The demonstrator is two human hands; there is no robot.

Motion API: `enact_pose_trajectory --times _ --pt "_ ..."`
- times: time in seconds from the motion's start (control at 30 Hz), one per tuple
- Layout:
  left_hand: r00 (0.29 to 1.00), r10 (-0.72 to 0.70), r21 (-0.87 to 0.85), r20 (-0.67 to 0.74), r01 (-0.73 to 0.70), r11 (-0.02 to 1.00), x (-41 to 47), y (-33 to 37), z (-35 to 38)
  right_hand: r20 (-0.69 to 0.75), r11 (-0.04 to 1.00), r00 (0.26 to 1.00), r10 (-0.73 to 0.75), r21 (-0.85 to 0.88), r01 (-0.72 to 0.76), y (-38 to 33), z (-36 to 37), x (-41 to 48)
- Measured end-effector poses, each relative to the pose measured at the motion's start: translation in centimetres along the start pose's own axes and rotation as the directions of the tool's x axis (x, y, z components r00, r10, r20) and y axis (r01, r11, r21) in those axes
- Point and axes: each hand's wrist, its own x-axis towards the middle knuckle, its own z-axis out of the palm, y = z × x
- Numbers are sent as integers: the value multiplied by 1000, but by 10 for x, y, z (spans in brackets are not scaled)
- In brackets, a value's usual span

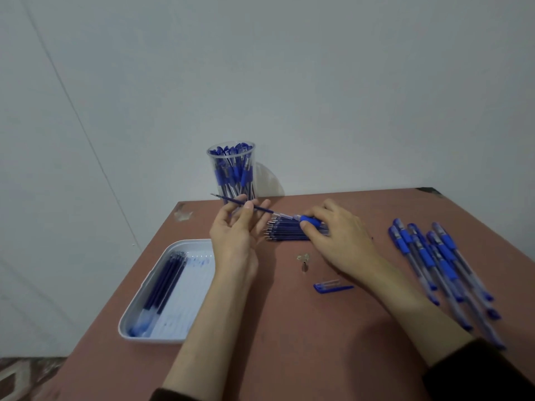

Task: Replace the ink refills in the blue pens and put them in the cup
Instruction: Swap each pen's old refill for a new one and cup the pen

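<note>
My left hand (237,227) pinches a dark blue refill (231,201) between thumb and fingers; the refill runs into a blue-gripped pen barrel (307,219) held by my right hand (335,235). Under my right hand lies a pile of new refills (286,231). A clear cup (231,172) packed with several blue pens stands at the table's far edge. Several blue pens (440,261) lie in a heap on the right. A blue pen cap (330,287) and a small metal tip (304,266) lie in the middle of the table.
A white tray (139,308) at the left holds several refills and ink smears. The reddish table (289,328) ends at the wall behind the cup and drops off at the left beside the tray.
</note>
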Motion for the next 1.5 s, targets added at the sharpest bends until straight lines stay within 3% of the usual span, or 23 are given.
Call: enact_pose_trajectory --times 0.4,0.67,0.8,0.9,1.0,1.1,1.17,1.2,1.33,1.4,1.5 --pt "999 -48 -13 14 48 999 3 -4 -2 -40 998 999 -37 45 39 -3 1 -2" --pt "986 -81 188 148 52 981 -5 -13 -1 -76 994 994 -73 73 79 -6 1 -2" --pt "953 -122 360 277 15 933 -5 -16 -2 -74 951 997 -5 308 27 -7 3 0" --pt "918 -134 475 373 -65 877 -9 -13 -1 -27 797 991 134 597 -91 -10 -2 3" --pt "905 -196 625 378 -94 775 -7 -19 -5 26 626 968 250 758 -182 -9 -12 7" --pt "873 -289 825 392 -194 530 -3 -20 -12 49 475 955 293 859 -190 -8 -19 8" --pt "829 -372 897 418 -312 314 -4 -16 -13 50 445 948 314 875 -193 -8 -20 8" --pt "808 -397 898 435 -359 253 -4 -16 -15 50 442 946 320 875 -196 -8 -20 8" --pt "779 -387 868 494 -466 169 -4 -16 -17 49 473 948 316 858 -202 -7 -19 8" --pt "817 -281 861 503 -446 245 -4 -19 -17 45 501 951 306 842 -202 -5 -17 8" --pt "917 -105 736 386 -237 635 -3 -17 -11 -26 714 972 232 684 -152 -3 -12 7"
